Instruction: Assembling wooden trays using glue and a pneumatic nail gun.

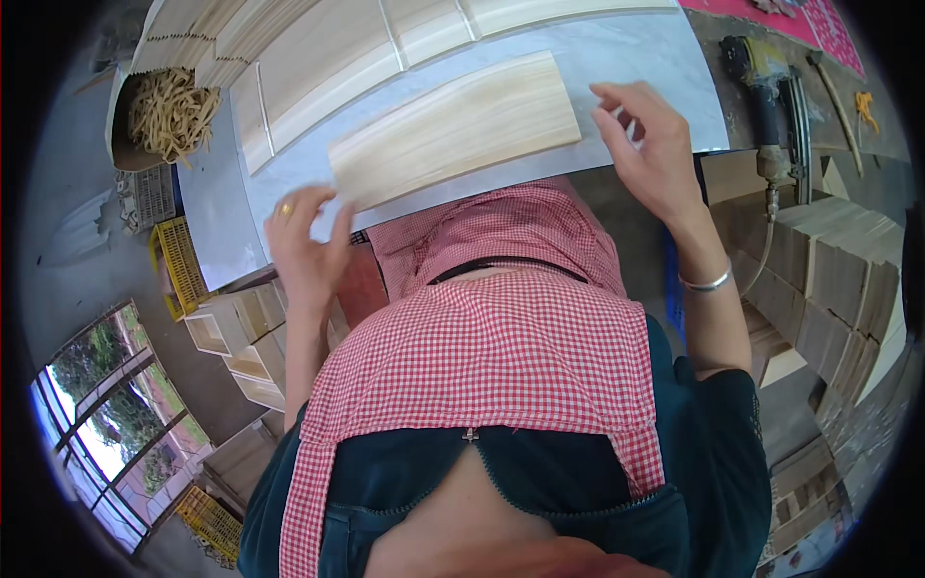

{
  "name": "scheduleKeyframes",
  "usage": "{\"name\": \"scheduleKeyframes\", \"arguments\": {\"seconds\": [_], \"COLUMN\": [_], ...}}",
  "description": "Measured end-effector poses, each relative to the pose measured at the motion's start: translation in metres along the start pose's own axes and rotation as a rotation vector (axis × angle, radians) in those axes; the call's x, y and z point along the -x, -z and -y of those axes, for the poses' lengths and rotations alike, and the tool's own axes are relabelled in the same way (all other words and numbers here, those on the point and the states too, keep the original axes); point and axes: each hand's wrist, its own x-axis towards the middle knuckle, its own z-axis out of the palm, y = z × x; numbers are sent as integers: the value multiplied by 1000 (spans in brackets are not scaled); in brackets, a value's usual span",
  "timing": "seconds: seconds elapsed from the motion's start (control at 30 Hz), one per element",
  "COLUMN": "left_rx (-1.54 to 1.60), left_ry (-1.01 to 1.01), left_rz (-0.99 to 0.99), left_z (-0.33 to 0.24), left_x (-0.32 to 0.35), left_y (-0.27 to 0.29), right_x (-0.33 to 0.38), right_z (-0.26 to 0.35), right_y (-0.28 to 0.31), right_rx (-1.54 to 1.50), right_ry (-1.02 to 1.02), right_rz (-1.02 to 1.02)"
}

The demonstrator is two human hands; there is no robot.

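A pale wooden board point(458, 130) lies flat on the white marbled tabletop point(217, 226) in front of me, slightly tilted up to the right. My left hand point(306, 236) is at the board's left end, thumb and fingers apart; whether a fingertip touches the edge I cannot tell. Beyond the right end, my right hand point(655, 144) hovers with a gap between thumb and forefinger, holding nothing and apart from the wood. Behind the board, more long wooden panels point(337, 87) lie in rows across the table.
Left of the table, a container holds curled tan strips point(173, 111); a yellow crate point(183, 265) and open wooden boxes point(241, 332) are below. To the right lie an air nailer point(764, 111) with a hose and a hammer point(836, 111), above stacked wooden blocks point(829, 265).
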Motion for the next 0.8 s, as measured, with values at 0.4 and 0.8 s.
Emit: {"name": "scheduleKeyframes", "arguments": {"seconds": [0.4,0.8], "left_rx": [164,357], "left_ry": [-561,-520], "left_rz": [193,219], "left_z": [-99,-95], "left_x": [-92,-97], "left_y": [-102,-114], "right_x": [-43,-47], "right_z": [-1,10], "right_y": [-60,-72], "right_rx": [72,-72], "right_ry": [-5,-180], "right_rz": [-299,-376]}}
